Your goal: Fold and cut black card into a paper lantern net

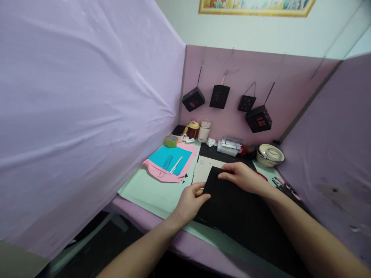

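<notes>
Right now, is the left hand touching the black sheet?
Touching. The head view shows the left hand with its fingers closed over the near-left edge of the black sheet, while the right hand presses on its top edge.

I have a single view, from a camera worn on the head, looking forward and down over the desk (150,191) from close above its near edge. It faces the pink back partition (237,65) at upper centre; my forearms enter from the frame's bottom.

Bare mint mat (145,191) left; jars (198,130), bowl (269,155) block rear.
</notes>
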`<move>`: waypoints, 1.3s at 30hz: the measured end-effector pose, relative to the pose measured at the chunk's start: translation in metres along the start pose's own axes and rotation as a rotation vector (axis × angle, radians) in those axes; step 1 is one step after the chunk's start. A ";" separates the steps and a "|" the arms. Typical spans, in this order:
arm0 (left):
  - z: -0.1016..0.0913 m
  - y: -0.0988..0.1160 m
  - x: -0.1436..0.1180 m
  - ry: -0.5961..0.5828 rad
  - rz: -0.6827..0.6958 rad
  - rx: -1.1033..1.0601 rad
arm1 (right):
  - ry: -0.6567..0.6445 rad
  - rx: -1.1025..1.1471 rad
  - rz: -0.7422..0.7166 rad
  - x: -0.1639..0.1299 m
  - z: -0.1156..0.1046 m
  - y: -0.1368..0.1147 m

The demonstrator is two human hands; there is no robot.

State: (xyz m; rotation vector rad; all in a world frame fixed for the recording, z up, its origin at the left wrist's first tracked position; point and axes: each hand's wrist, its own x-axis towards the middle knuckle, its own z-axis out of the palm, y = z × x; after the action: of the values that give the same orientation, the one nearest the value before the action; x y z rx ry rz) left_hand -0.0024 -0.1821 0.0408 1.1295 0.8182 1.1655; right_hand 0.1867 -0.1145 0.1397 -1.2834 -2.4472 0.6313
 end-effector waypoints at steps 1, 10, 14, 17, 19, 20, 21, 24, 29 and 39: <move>0.000 -0.001 0.000 0.033 0.055 0.048 | 0.011 -0.019 -0.005 0.000 0.001 -0.001; -0.008 0.028 0.022 -0.014 0.149 0.161 | 0.081 -0.236 -0.148 -0.004 0.010 -0.026; -0.013 0.049 0.031 -0.234 0.239 0.359 | 0.115 -0.325 -0.231 -0.008 0.016 -0.041; -0.013 0.053 0.030 -0.316 0.276 0.435 | 0.173 -0.375 -0.269 -0.012 0.020 -0.048; -0.015 0.051 0.027 -0.267 0.238 0.453 | 0.225 -0.362 -0.293 -0.017 0.020 -0.048; -0.016 0.050 0.025 -0.224 0.213 0.454 | 0.256 -0.343 -0.300 -0.020 0.017 -0.046; -0.018 0.048 0.022 -0.178 0.188 0.451 | 0.281 -0.325 -0.299 -0.024 0.014 -0.043; -0.026 0.048 0.015 -0.086 0.189 0.433 | 0.275 -0.332 -0.268 -0.035 -0.001 -0.031; -0.037 0.053 0.010 -0.101 0.344 0.518 | 0.204 -0.432 -0.192 -0.045 -0.016 -0.013; -0.039 0.043 0.022 -0.215 0.440 0.566 | 0.405 -0.678 -0.279 -0.050 0.004 0.001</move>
State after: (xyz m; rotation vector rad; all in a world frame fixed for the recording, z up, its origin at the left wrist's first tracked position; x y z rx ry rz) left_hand -0.0454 -0.1511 0.0733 1.9429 0.7729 1.1656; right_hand 0.2135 -0.1559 0.1326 -1.0878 -2.4799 -0.5300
